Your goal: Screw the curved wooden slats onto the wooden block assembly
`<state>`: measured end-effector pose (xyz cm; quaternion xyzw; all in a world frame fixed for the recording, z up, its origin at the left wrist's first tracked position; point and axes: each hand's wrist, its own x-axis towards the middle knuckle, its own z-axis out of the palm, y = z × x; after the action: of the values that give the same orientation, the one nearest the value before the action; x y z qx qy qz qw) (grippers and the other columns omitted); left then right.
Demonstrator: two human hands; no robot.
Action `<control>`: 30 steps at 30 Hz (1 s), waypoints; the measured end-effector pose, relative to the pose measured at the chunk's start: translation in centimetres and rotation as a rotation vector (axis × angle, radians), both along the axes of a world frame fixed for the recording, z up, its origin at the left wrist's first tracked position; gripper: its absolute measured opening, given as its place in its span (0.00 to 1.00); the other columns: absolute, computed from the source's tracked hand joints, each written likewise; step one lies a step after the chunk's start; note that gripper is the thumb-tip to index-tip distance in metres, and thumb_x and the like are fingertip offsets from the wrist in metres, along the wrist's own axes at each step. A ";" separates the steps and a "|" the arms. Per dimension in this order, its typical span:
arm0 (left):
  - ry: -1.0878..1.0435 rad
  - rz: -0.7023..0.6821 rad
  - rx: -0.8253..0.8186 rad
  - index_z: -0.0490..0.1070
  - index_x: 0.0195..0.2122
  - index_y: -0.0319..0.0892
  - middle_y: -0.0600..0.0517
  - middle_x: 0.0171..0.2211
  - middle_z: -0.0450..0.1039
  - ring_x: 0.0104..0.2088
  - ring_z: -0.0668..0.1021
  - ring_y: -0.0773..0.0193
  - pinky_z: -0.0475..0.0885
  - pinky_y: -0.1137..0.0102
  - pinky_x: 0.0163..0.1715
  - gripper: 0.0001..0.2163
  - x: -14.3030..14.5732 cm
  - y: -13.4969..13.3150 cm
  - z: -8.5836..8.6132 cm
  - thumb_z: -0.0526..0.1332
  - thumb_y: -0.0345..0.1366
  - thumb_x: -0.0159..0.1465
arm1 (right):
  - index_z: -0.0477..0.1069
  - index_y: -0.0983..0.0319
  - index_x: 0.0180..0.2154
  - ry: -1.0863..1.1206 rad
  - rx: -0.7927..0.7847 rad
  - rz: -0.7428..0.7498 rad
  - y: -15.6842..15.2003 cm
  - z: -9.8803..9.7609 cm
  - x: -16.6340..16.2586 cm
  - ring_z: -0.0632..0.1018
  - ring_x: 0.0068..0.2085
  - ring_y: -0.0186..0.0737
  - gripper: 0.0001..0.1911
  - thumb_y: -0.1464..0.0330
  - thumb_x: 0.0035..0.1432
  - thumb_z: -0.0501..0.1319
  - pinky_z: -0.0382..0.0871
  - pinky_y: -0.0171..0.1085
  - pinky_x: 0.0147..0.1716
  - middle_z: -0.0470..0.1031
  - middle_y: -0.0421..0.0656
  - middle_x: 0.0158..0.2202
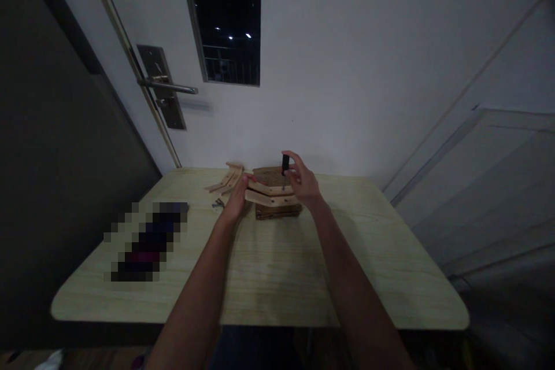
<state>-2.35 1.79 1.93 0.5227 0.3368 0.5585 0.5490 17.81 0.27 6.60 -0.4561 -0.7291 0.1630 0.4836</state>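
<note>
A screwdriver [285, 164] with a black handle stands upright in the fingers of my right hand [304, 184]. Its tip meets the far one of two angled pale wooden strips [272, 202] with dark holes. My left hand [237, 198] grips the left ends of these strips, its fingers reaching over the far side. Underneath them sits a brown wooden block [277, 213], partly covered by the strips. Small metal pieces, perhaps screws [218, 203], lie beside my left wrist. Behind my left hand are more angled wooden pieces [229, 176].
The light wood-grain table [277, 277] runs up to a white door with a metal handle [169, 87] and a dark window [229, 11]. A pixelated dark patch [150, 243] hides something on the table's left side. A white panel [498, 173] stands at the right.
</note>
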 end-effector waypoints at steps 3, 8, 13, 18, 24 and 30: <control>0.009 0.011 0.006 0.65 0.38 0.43 0.48 0.35 0.80 0.42 0.81 0.55 0.75 0.63 0.41 0.23 0.0 -0.1 0.1 0.56 0.60 0.60 | 0.57 0.53 0.63 -0.010 0.009 -0.028 -0.1 -0.3 -0.3 0.81 0.38 0.44 0.24 0.60 0.66 0.52 0.75 0.43 0.39 0.79 0.45 0.42; 0.017 0.019 0.021 0.66 0.38 0.43 0.48 0.36 0.80 0.43 0.81 0.55 0.75 0.63 0.42 0.22 0.0 -0.3 0.1 0.55 0.60 0.61 | 0.55 0.53 0.64 -0.022 0.032 -0.027 -0.1 -0.7 -0.9 0.80 0.39 0.44 0.25 0.59 0.67 0.50 0.74 0.42 0.39 0.79 0.45 0.41; 0.020 0.019 0.035 0.65 0.38 0.43 0.48 0.36 0.80 0.43 0.81 0.53 0.75 0.62 0.43 0.23 0.0 -0.2 0.0 0.54 0.61 0.61 | 0.56 0.52 0.64 -0.017 0.066 -0.027 0.2 -1.1 -1.1 0.79 0.40 0.45 0.26 0.56 0.67 0.49 0.73 0.40 0.38 0.79 0.45 0.41; -0.023 -0.009 0.003 0.64 0.38 0.44 0.48 0.36 0.80 0.45 0.80 0.52 0.75 0.60 0.44 0.23 0.1 0.0 -0.2 0.56 0.60 0.60 | 0.56 0.51 0.64 0.007 0.097 -0.033 0.4 -1.4 -1.1 0.79 0.38 0.44 0.28 0.53 0.66 0.51 0.73 0.40 0.37 0.79 0.44 0.39; -0.031 -0.005 0.021 0.65 0.38 0.44 0.48 0.37 0.80 0.45 0.80 0.54 0.74 0.61 0.45 0.22 0.1 -0.2 -0.2 0.55 0.59 0.62 | 0.60 0.54 0.63 0.030 0.122 -0.073 0.1 -1.4 -1.4 0.78 0.34 0.42 0.26 0.56 0.66 0.52 0.71 0.38 0.33 0.77 0.43 0.35; -0.012 0.005 0.040 0.65 0.37 0.43 0.48 0.36 0.80 0.42 0.81 0.55 0.74 0.62 0.43 0.23 0.1 -0.2 -0.2 0.55 0.60 0.61 | 0.61 0.54 0.61 0.036 0.152 -0.104 0.3 -1.6 -1.5 0.77 0.32 0.41 0.24 0.58 0.65 0.54 0.70 0.36 0.30 0.77 0.41 0.34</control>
<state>-2.26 1.62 1.72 0.5295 0.3235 0.5695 0.5391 16.27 0.55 5.05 -0.4522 -0.7061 0.0899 0.5375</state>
